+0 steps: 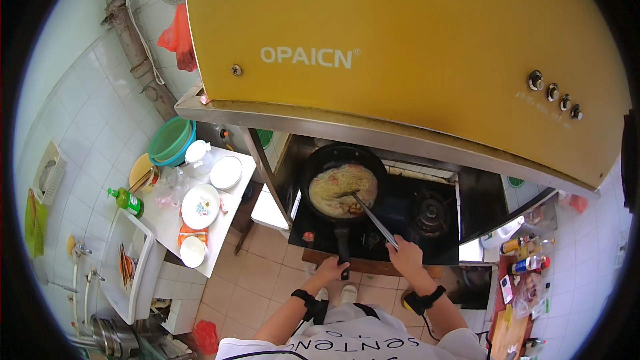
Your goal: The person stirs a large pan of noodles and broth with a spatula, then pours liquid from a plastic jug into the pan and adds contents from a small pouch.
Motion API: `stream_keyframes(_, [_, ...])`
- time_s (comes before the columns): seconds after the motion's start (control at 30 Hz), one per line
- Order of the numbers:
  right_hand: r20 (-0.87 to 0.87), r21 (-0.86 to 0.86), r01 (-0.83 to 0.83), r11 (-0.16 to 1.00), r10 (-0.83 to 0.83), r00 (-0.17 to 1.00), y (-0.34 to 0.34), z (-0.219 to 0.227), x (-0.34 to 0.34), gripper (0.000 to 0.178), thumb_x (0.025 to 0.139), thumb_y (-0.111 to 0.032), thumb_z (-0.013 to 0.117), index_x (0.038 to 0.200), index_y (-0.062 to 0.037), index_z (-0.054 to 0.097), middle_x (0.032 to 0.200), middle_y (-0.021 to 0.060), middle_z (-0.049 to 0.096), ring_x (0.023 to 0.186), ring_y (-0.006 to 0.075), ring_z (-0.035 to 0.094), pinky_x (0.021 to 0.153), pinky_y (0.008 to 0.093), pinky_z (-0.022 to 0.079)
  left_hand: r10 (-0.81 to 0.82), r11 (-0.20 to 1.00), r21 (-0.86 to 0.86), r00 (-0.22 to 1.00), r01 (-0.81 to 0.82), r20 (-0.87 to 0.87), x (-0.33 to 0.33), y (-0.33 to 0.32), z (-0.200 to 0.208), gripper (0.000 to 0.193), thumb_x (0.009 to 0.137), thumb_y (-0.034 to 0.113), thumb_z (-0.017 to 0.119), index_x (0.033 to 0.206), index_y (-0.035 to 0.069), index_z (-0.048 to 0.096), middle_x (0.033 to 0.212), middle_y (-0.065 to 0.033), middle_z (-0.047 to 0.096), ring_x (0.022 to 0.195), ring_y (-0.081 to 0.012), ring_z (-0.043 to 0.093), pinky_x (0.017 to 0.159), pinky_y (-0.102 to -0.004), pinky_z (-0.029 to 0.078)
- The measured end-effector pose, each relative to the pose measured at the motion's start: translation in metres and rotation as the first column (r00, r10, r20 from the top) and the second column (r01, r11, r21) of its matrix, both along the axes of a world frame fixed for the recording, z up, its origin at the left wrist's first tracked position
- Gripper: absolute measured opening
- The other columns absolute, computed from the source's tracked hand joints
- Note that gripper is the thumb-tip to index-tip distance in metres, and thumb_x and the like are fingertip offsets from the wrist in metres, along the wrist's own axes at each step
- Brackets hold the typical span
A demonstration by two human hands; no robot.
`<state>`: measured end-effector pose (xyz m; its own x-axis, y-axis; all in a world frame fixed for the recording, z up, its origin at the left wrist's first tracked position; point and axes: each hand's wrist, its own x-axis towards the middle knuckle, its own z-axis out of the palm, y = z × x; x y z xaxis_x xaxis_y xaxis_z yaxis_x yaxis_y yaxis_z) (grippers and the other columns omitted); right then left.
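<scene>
A black frying pan (369,157) sits over the left side of the stove, its handle pointing toward me. In it lies a broad yellowish layer of food (333,190) with some reddish bits and a browned patch near the front. My left hand (329,271) is closed around the end of the pan's handle. Gripped in my right hand (405,255) is the long metal handle of a spatula (377,221). The spatula slants down to the left, and its head is in the food, partly hidden by it.
A yellow range hood (400,40) overhangs the black stove (403,193), whose right burner (432,217) carries no pan. On the left, a white table (230,210) bears plates, bowls and basins beside a sink (143,273). Bottles and a cutting board (508,330) stand at the right.
</scene>
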<state>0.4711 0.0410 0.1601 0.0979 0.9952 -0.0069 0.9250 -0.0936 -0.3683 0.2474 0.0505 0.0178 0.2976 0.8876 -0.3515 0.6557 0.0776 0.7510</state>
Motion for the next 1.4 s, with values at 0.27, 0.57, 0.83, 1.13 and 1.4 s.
stream_keyframes(0.27, [0.016, 0.101, -0.028, 0.994, 0.027, 1.000, -0.020, 0.049, 0.013, 0.026, 0.079, -0.027, 0.059, 0.093, -0.0058, 0.058, 0.066, 0.0172, 0.061, 0.060, 0.0349, 0.060, 0.055, 0.0418, 0.049, -0.018, 1.000, -0.014, 1.000, 0.018, 0.009, -0.003, 0.002, -0.002, 0.044, 0.079, 0.039, 0.060, 0.087, -0.004, 0.057, 0.084, -0.0240, 0.059, 0.083, -0.0405, 0.056, 0.070, -0.0428, 0.045])
stream_keyframes(0.57, [-0.087, 0.290, 0.049, 0.956, -0.024, 0.996, 0.035, 0.069, -0.006, 0.021, 0.082, -0.026, 0.057, 0.085, -0.0054, 0.055, 0.059, 0.0158, 0.057, 0.055, 0.0349, 0.057, 0.048, 0.0423, 0.046, -0.023, 0.998, 0.064, 0.999, 0.021, 0.034, -0.003, 0.001, -0.007, 0.044, 0.078, 0.040, 0.060, 0.083, -0.003, 0.056, 0.082, -0.0231, 0.059, 0.080, -0.0406, 0.056, 0.068, -0.0434, 0.045])
stream_keyframes(0.83, [-0.081, 0.252, 0.065, 0.965, -0.046, 0.996, 0.080, -0.011, -0.033, 0.030, 0.084, -0.028, 0.054, 0.099, -0.0024, 0.055, 0.063, 0.0161, 0.058, 0.058, 0.0355, 0.058, 0.050, 0.0435, 0.047, -0.036, 0.999, 0.006, 0.998, 0.035, 0.050, -0.002, 0.004, -0.009, 0.045, 0.078, 0.042, 0.060, 0.081, -0.003, 0.056, 0.081, -0.0223, 0.059, 0.080, -0.0405, 0.057, 0.067, -0.0442, 0.045])
stream_keyframes(1.13, [0.055, 0.000, 0.036, 0.999, -0.036, 0.998, 0.003, -0.007, -0.019, 0.029, 0.083, -0.029, 0.054, 0.097, -0.0040, 0.055, 0.063, 0.0160, 0.060, 0.058, 0.0339, 0.060, 0.054, 0.0429, 0.050, -0.034, 0.999, -0.011, 0.999, 0.035, 0.042, -0.002, 0.002, -0.030, 0.050, 0.078, 0.046, 0.059, 0.087, -0.003, 0.057, 0.086, -0.0237, 0.059, 0.085, -0.0407, 0.056, 0.072, -0.0450, 0.045])
stream_keyframes(1.4, [0.082, 0.059, 0.048, 0.997, -0.053, 0.995, -0.031, 0.054, -0.002, 0.025, 0.080, -0.027, 0.057, 0.092, -0.0053, 0.058, 0.066, 0.0181, 0.061, 0.062, 0.0349, 0.061, 0.056, 0.0432, 0.050, -0.082, 0.995, -0.049, 0.994, 0.086, 0.072, -0.004, 0.010, -0.025, 0.050, 0.078, 0.046, 0.059, 0.087, -0.003, 0.058, 0.086, -0.0232, 0.059, 0.085, -0.0400, 0.056, 0.071, -0.0437, 0.045])
